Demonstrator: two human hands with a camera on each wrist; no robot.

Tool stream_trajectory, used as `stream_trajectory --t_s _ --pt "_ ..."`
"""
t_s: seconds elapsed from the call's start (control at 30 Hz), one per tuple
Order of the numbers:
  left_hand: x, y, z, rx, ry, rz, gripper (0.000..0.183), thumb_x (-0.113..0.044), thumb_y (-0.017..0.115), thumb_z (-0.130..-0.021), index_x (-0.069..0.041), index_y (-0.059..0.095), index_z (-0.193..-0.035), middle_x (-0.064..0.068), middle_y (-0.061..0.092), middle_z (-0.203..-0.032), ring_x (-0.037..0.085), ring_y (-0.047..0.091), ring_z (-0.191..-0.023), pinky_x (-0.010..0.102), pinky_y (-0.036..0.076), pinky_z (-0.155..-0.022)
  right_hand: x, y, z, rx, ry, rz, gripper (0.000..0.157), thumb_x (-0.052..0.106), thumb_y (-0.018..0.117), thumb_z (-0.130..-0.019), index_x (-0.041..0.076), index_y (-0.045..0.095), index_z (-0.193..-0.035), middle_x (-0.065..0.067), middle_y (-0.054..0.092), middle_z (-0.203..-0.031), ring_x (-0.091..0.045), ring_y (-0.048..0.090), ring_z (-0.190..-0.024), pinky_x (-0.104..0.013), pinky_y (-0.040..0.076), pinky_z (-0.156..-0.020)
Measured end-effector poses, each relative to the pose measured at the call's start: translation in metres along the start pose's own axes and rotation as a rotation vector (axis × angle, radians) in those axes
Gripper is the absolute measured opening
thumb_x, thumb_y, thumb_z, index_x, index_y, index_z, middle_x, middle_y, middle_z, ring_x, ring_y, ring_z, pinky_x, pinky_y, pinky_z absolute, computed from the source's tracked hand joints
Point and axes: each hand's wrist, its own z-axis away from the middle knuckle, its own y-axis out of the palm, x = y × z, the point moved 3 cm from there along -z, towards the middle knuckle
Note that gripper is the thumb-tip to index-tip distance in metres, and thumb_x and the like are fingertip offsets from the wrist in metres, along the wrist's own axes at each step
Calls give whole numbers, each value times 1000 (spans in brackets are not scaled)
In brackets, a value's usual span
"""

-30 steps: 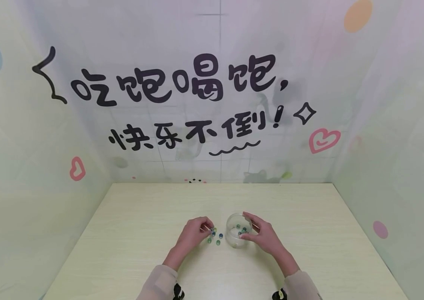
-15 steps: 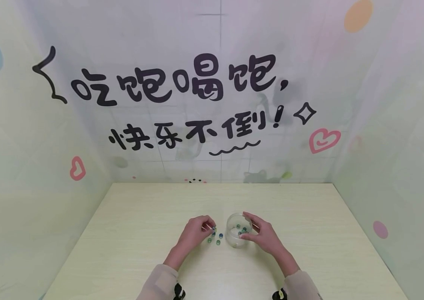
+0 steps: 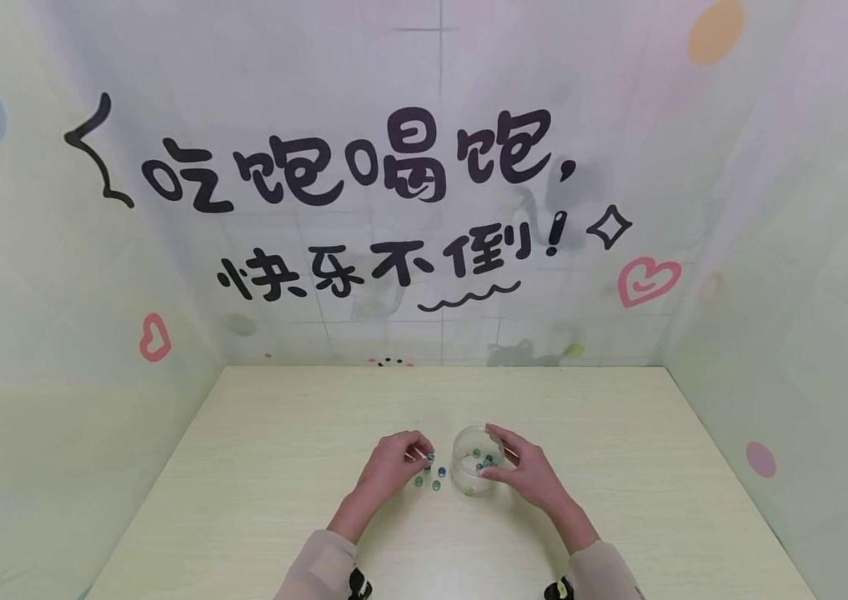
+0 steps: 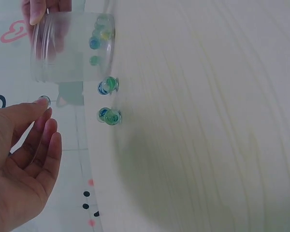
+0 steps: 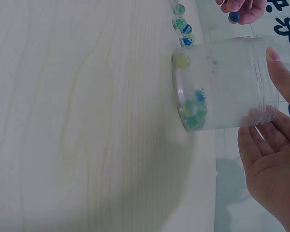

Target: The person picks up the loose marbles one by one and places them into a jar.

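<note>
A blue glass marble (image 5: 234, 17) is pinched between thumb and finger of my left hand (image 3: 389, 465), held above the table just left of the jar. My right hand (image 3: 532, 477) grips the upper part of a clear plastic jar (image 5: 227, 82), which stands upright on the table. Several green, blue and yellowish marbles (image 5: 193, 113) lie on the jar's bottom. Outside it, a few loose marbles (image 4: 111, 117), green and blue, sit on the table between the left hand and the jar. In the head view, the left fingers partly cover some of these.
Pale wood-grain table (image 3: 281, 433) lies under both hands. A printed fabric wall (image 3: 363, 83) with black lettering rises at the table's back edge, with similar sheets on the left (image 3: 56, 417) and right (image 3: 791, 375).
The left hand has taken a blue marble from the loose group and shifted it slightly up and toward the jar. The right hand and the jar have stayed still.
</note>
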Motion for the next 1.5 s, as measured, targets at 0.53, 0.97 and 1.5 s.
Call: stream_trajectory --t_s 0.53,0.97,1.5 --pt "-8 -2 1 5 22 7 10 -8 71 -90 -13 70 -99 -1 70 -94 8 61 -82 19 54 -71 0 1 -1 12 5 6 71 12 80 -83 3 47 -145 -19 49 -150 -39 43 -142 -47 40 -113" --pt "-11 -1 0 15 42 20 11 -8 71 -90 -12 70 -100 -1 70 -95 8 62 -83 19 55 -73 1 0 0 2 -12 17 71 10 80 -83 1 47 -145 -21 49 -149 -40 44 -140 -48 41 -112" --pt "-19 -1 -4 14 47 20 10 -9 71 -90 -14 70 -99 -1 71 -95 8 62 -83 19 54 -73 1 0 0 12 -34 20 70 12 79 -84 0 46 -145 -23 48 -149 -42 43 -140 -50 41 -112"
